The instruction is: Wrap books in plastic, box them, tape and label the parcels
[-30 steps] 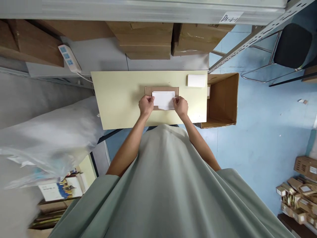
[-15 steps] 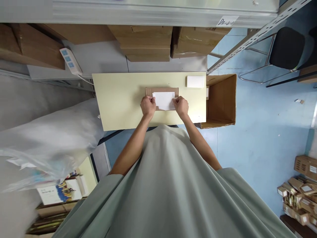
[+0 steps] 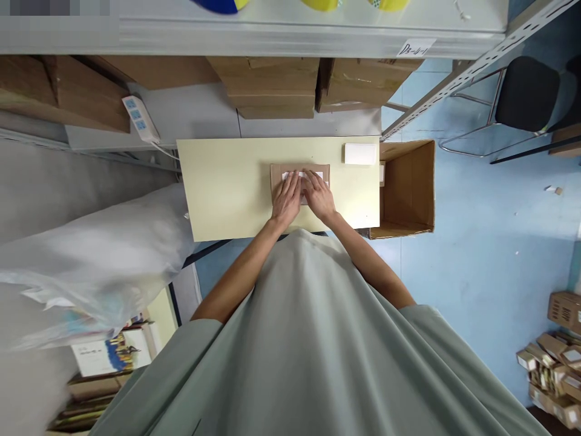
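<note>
A small brown cardboard package (image 3: 277,174) lies on the pale yellow table (image 3: 222,188), under both hands. On its top is a white label (image 3: 323,175), mostly covered by the fingers. My left hand (image 3: 287,200) rests flat on the left part of the label, fingers stretched forward. Flat on the right part lies my right hand (image 3: 319,195), its fingers extended and close to the left ones. Neither hand grips anything. A white stack of labels or small box (image 3: 360,154) sits at the table's back right corner.
An open cardboard box (image 3: 411,188) stands against the table's right end. Behind are a metal shelf (image 3: 272,39), brown boxes (image 3: 276,85) and a power strip (image 3: 140,118). A large plastic bag (image 3: 104,236) bulges at the left. A black chair (image 3: 526,94) stands back right.
Both hands have let go of the label's edges and moved inward over it, fingers now stretched flat. The label lies on the package. The view has shifted slightly.
</note>
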### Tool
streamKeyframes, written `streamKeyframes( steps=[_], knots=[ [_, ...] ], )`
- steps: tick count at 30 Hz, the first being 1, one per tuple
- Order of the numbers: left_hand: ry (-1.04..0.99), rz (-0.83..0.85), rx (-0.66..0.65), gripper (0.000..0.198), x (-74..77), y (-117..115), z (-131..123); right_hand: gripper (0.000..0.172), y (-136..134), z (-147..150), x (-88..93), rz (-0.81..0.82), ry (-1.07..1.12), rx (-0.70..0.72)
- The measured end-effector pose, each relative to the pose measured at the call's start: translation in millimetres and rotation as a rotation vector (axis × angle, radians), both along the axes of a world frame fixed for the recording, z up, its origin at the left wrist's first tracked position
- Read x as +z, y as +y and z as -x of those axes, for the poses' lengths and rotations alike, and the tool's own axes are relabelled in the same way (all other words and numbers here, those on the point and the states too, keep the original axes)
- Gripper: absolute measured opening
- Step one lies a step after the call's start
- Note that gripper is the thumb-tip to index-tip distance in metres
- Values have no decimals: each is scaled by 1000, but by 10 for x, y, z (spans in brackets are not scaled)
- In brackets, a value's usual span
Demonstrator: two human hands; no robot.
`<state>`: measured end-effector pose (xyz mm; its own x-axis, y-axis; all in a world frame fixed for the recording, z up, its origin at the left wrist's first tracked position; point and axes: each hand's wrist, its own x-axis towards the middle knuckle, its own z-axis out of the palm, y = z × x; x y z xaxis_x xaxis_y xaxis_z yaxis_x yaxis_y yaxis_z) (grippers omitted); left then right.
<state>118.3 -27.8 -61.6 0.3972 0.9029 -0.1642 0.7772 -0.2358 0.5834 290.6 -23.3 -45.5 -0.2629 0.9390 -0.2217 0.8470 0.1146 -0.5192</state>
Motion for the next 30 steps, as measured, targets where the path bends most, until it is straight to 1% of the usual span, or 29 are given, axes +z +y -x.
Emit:
streamKeyframes(
  steps=[3,5,8,11,13,15,18,20,23,25,30],
  knots=[
    [28,23,-51,75,-5,-44,91,60,-27,-29,-60,5,26,37],
    [47,42,-75,79,23,-77,185,64,-75,-92,-51,13,13,34],
    [52,61,-77,80,73,-117,280,71,-156,-183,12,27,-11,-25],
    [40,71,-63,82,92,-132,290,74,-248,-210,73,37,-33,-98],
    [37,77,-56,82,95,-132,275,74,-323,-183,95,41,-43,-107],
    [41,83,-59,81,104,-130,264,73,-397,-121,103,51,-37,-60],
    [52,92,-70,79,130,-124,271,69,-448,31,94,75,-5,60],
    [58,90,-77,79,148,-115,291,68,-425,143,78,84,13,115],
    [66,80,-89,79,170,-85,337,68,-341,236,59,77,23,140],
    [73,80,-107,78,184,-58,370,69,-293,216,60,68,12,112],
    [81,85,-131,79,213,-23,405,70,-259,74,112,65,-47,-55]
  ],
)
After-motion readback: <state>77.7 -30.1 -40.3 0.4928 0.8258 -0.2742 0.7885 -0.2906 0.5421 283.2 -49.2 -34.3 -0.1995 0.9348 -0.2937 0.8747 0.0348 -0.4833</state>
